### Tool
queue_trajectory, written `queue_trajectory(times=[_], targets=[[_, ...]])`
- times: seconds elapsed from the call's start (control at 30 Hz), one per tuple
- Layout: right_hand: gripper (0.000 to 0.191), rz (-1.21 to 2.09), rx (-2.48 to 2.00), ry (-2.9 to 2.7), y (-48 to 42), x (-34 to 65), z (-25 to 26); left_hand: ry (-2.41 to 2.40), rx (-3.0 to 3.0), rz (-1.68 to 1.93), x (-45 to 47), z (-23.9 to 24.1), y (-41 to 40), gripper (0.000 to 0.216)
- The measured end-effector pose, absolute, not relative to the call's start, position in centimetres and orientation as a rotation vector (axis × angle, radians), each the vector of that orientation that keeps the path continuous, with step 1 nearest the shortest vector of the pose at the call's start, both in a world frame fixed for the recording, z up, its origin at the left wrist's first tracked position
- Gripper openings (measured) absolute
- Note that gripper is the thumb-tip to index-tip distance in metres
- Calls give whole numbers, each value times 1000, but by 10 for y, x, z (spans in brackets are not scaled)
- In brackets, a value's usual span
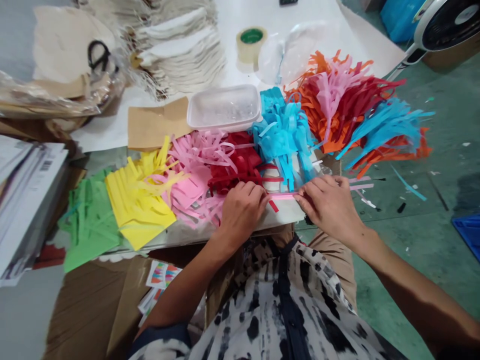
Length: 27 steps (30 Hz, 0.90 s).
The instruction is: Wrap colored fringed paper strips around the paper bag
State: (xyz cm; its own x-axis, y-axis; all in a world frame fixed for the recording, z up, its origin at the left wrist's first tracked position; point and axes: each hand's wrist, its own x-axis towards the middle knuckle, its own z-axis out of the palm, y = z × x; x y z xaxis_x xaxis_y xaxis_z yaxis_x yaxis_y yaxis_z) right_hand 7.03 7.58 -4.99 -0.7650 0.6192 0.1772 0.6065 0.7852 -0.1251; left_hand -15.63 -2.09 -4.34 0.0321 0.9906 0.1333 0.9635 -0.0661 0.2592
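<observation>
Between my two hands a pink tissue paper piece [284,196], narrow and rolled or folded, lies stretched at the table's front edge. My left hand [244,206] is closed on its left end. My right hand [327,201] pinches the right end, and thin pink strips stick out past it over the floor. Just behind my left hand is a heap of dark red fringed paper [242,160]. Blue fringed paper [283,130] lies behind the gap between the hands. Pink fringed paper [198,180] spreads to the left of my left hand.
Yellow fringed paper [140,195] and green fringed paper [92,217] lie left. A plastic tub [225,107], a tape roll [251,44] and scissors [98,55] sit farther back. Orange, red, pink and blue tassels [337,100] overhang the right edge, near a fan [450,25].
</observation>
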Motion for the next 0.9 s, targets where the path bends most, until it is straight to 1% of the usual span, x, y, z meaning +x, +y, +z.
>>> queue_trajectory(times=[0.13,0.33,0.4,0.47,0.53,0.63,0.73,0.8,0.9], targets=[[31,164,-1019,-2783,78,68,-46,2087,2102,452,-161,-41,-20,20],[31,174,-1090,-2849,84,60,-41,2149,2069,434,-157,-44,-17,19],[33,113,-1126,-2866,83,57,-39,2194,2090,376,-154,-44,-16,17],[34,-14,-1178,-2841,78,56,-37,2249,2109,297,-151,-42,-16,16],[31,-110,-1197,-2762,70,57,-36,2309,2118,233,-147,-40,-16,13],[24,-48,-1014,-2713,58,61,-40,2311,2204,242,-142,-38,-16,10],[27,75,-824,-2730,56,69,-48,2149,2416,377,-144,-39,-19,15],[27,118,-815,-2715,59,74,-52,2117,2460,445,-152,-40,-25,17],[26,151,-794,-2690,65,81,-55,2242,2410,458,-172,-39,-37,16]])
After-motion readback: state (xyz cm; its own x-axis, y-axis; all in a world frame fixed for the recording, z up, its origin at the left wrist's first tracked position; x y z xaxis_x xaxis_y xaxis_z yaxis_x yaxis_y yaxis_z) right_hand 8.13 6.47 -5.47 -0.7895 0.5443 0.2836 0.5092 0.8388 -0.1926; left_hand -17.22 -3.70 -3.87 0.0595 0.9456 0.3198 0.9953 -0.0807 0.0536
